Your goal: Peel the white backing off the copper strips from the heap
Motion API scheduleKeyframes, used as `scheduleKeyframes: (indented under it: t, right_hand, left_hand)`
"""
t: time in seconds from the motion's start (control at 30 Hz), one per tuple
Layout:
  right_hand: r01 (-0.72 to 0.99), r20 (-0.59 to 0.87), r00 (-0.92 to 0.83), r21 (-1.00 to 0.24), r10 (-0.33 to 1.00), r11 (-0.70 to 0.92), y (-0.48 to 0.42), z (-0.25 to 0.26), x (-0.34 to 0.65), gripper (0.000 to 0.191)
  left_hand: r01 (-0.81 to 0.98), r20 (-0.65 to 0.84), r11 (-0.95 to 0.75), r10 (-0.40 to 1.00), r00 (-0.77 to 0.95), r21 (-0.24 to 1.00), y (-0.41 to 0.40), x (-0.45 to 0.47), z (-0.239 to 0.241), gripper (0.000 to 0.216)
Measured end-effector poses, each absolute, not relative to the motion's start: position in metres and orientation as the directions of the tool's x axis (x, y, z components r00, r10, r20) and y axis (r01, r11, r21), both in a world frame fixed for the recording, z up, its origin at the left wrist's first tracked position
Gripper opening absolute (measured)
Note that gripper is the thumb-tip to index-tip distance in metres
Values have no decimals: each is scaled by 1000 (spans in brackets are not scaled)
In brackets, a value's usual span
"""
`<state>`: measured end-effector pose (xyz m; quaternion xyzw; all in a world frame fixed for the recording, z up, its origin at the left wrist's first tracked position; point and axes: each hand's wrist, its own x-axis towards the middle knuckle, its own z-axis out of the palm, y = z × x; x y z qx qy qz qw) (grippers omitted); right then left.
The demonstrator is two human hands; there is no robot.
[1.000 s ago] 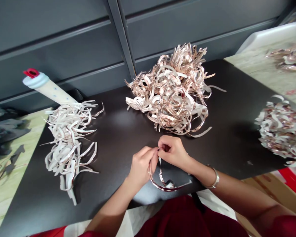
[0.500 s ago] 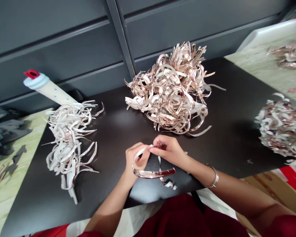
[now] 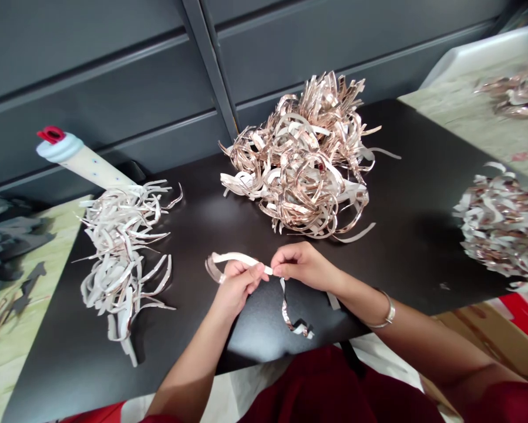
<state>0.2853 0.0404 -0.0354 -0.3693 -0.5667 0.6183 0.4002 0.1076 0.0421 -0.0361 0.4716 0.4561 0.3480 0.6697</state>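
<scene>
Right in front of the person, over a dark red top (image 3: 334, 390), both hands work on one curled strip (image 3: 235, 257), white on the side that shows and shiny at its bent end. The left hand (image 3: 237, 286) is closed, pinching the strip between thumb and fingers, while the strip arcs out past the knuckles. The right hand (image 3: 301, 265) pinches the strip's other end between thumb and forefinger, its remaining fingers loosely curled. A thin bangle (image 3: 389, 313) circles the right wrist. Just below the hands, a second, kinked strip (image 3: 291, 312) lies on the black table (image 3: 404, 258).

Three heaps of the same curled strips sit on the table. A whiter heap (image 3: 123, 252) lies to the left, the largest, pinkish-metal heap (image 3: 299, 161) lies straight ahead, and a third heap (image 3: 501, 226) sits at the right edge. Behind the left heap lies a white tube (image 3: 85, 161) with a red cap (image 3: 51, 134). Another pile of strips (image 3: 514, 91) rests on a pale board (image 3: 449, 117) beyond the table's right side. Across the back runs a dark grey panelled wall (image 3: 91, 76).
</scene>
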Motion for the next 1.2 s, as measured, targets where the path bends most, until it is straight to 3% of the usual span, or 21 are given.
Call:
scheduleKeyframes:
  t: [0.1,0.17,0.33,0.47,0.7,0.9,1.0,1.2]
  right_hand:
    - [-183,-39,-461,-973,886,-138,39,-36,285,15]
    - [-215,-40,-479,-963,877,-162,38,-39,283,18]
    - [-206,63,-433,-978,899,-30,37,-44,280,21]
    - [-183,138,-452,-981,881,60,38,-47,280,24]
    - [-197,76,-485,-980,871,-24,39,-52,282,24]
    - [-196,7,-469,-976,883,-97,41,-49,284,23]
    - [-216,-17,-482,-967,876,-137,41,-48,285,23]
    - [-240,7,-528,-961,849,-141,42,-47,286,25]
  left_hand:
    - [-93,-388,471,809,442,877,42,110,-38,47]
    - [-46,-403,479,782,475,877,42,110,-38,51]
    - [96,-234,214,847,477,972,40,106,-34,47]
    - [206,-102,-11,842,530,978,41,102,-34,46]
    - [354,-17,-260,785,619,898,46,97,-26,33]
    - [445,113,-525,729,675,725,41,98,-20,26]
    - [452,173,-574,728,663,683,39,99,-22,28]
    - [334,236,-537,735,635,774,38,100,-24,24]
